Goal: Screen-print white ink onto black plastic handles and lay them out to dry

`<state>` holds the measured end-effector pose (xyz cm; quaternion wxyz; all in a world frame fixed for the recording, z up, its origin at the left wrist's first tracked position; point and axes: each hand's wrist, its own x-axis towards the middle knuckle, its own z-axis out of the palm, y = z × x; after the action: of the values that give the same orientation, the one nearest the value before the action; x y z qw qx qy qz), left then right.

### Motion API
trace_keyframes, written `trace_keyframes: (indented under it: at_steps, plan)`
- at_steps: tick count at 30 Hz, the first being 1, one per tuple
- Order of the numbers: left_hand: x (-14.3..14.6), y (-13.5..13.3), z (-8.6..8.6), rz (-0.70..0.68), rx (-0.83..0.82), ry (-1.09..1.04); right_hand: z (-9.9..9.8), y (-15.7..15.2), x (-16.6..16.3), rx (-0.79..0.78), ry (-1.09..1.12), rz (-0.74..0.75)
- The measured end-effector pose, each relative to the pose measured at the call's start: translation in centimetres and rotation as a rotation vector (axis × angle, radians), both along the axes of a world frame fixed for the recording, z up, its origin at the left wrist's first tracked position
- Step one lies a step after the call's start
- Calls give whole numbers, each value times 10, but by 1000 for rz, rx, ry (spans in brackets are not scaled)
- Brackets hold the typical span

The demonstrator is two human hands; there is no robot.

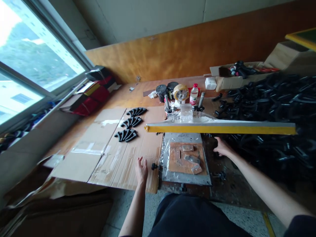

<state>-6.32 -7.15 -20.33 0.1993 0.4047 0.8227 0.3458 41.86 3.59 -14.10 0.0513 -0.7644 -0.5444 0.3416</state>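
Note:
My left hand [141, 170] hovers flat over the taped cardboard sheet [108, 148], fingers stretched out, holding nothing, just left of the metal printing base [185, 158]. My right hand [222, 147] reaches to the right edge of that base, towards the heap of black plastic parts [271, 112]; its fingers curl down and I cannot make out whether they hold anything. A yellow-edged screen frame [219, 127] is raised across the base. A brown jig plate with small blocks [187, 158] lies on the base under clear film.
Three fanned stacks of black curved parts [130, 122] lie on the cardboard. Behind the base stand ink tins [161, 92], a tape roll [181, 92] and a water bottle [194, 94]. A cardboard box [237, 74] sits at the back right, red and black items [92, 95] by the window.

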Motion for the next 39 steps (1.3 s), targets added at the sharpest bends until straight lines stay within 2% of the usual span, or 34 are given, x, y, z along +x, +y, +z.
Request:
trace_keyframes:
  at_steps: [2,4,7,9,11,14,17,20,23,26,28,31,34,36,38,39]
  plan:
    - [-3,1,1,23,5,-15,4,-12,11,-17,334,-180]
    - [-5,2,1,33,14,-35,14,-23,19,12,566,-277]
    - [-5,7,5,24,37,-69,38,-41,10,86,754,-260]
    - [-2,12,10,4,53,-93,53,-50,-12,115,857,-200]
    - [3,20,17,-18,71,-121,60,-57,-44,130,897,-127]
    - [15,33,31,-50,112,-174,51,-61,-94,253,753,18]
    - [28,45,48,-95,136,-210,31,-63,-127,530,413,175]
    - [37,50,62,-130,152,-234,18,-65,-132,703,121,225]
    - [41,53,76,-144,165,-252,18,-69,-123,726,-45,312]
    - [49,60,100,-175,203,-260,27,-69,-118,723,-75,393]
    - [61,69,128,-223,289,-291,33,-66,-122,755,-23,469]
    - [88,87,181,-342,445,-438,36,-56,-136,776,44,732]
    - [117,99,225,-488,489,-635,32,-53,-150,714,54,986]
    - [130,99,239,-537,490,-688,30,-59,-152,666,102,1091]
    - [135,93,242,-534,495,-658,32,-70,-145,602,210,1144]
    - [135,88,240,-522,495,-640,34,-76,-138,566,267,1124]
